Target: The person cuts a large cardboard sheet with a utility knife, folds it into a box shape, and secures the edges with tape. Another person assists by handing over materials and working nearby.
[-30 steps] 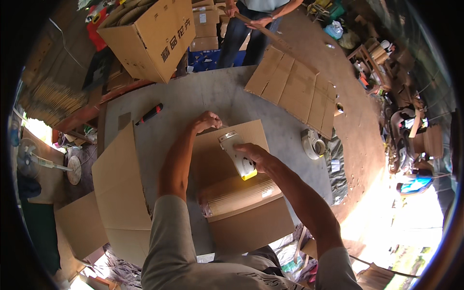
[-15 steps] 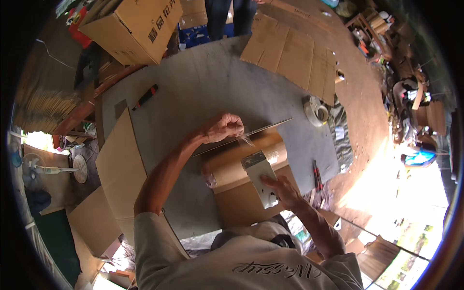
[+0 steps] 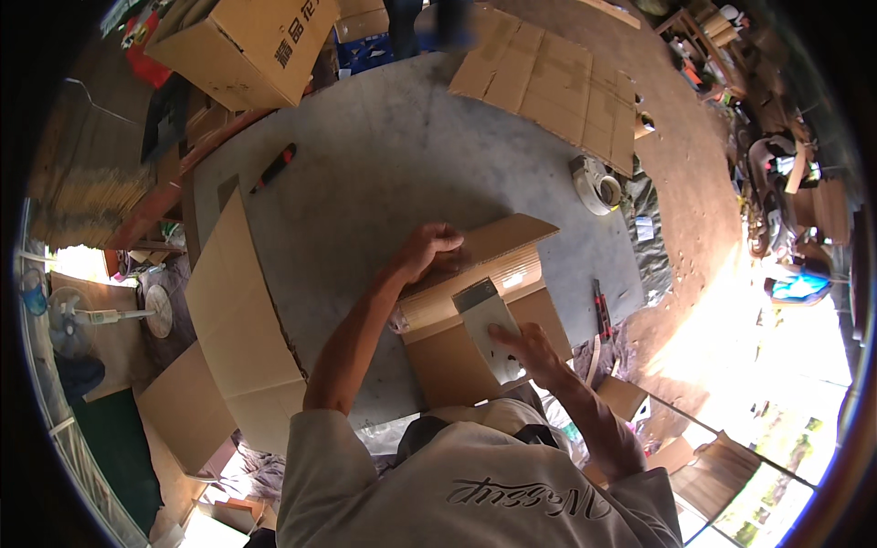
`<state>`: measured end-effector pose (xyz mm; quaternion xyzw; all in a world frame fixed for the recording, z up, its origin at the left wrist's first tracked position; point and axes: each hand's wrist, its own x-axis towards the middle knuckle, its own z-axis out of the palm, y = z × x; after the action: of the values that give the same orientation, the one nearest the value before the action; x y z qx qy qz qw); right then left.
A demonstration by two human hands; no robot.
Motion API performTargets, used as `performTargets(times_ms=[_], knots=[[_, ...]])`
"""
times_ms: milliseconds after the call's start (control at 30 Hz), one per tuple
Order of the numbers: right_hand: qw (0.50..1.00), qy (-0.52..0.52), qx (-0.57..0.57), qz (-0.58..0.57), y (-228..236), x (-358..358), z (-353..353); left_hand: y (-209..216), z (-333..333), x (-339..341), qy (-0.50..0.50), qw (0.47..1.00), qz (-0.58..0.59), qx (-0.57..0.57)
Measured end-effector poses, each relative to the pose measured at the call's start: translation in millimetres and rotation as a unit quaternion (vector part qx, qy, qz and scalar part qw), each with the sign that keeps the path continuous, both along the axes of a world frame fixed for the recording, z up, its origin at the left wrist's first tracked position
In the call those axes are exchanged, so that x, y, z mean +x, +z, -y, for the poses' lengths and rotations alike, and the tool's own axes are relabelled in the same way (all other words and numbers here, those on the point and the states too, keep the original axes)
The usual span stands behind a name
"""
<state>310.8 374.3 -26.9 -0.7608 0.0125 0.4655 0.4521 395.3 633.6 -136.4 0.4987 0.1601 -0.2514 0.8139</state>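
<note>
A brown cardboard carton (image 3: pixel 449 370) lies on the grey table in front of me, with one flap (image 3: pixel 512 236) standing up along its far side. My left hand (image 3: pixel 433 248) is closed at the left part of this flap, its fingers curled against the cardboard. Something clear and shiny shows just under those fingers, but its shape is hard to tell. My right hand (image 3: pixel 532 352) grips a flat, pale grey tape dispenser (image 3: pixel 491 333) with a darker far end, resting over the carton's middle.
A red-and-black cutter (image 3: pixel 275 168) lies far left; another cutter (image 3: pixel 601 310) lies at right. Beside the right edge is a tape roll (image 3: pixel 598 186). Flattened cardboard (image 3: pixel 548 87) covers the far right, and an opened sheet (image 3: pixel 239 310) stands at left. A big carton (image 3: pixel 242 55) is behind.
My left hand has come nearer and lower, onto the flap; the clear strip hanging from it no longer shows plainly. The flap's broad face now shows. My right hand has barely moved.
</note>
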Motion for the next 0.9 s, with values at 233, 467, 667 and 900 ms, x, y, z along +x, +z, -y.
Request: performTargets(times_ms=[233,467,667,900], knots=[[0.97,0.007,0.213,0.118,-60.7,0.9,27.2,-30.3,8.0,5.8,0.026,0.944,0.139,0.297],[0.984,0.003,0.155,0.083,-84.0,-10.4,36.5,-17.2,11.9,3.3,0.021,0.881,0.216,0.421],[0.985,-0.135,0.097,-0.057,-23.1,-4.3,1.3,-5.7,15.0,-5.6,-0.034,0.867,0.249,0.43],[0.969,-0.186,0.049,-0.154,-7.4,-3.2,-4.7,-8.0,23.0,-6.7,-0.039,0.836,0.299,0.459]])
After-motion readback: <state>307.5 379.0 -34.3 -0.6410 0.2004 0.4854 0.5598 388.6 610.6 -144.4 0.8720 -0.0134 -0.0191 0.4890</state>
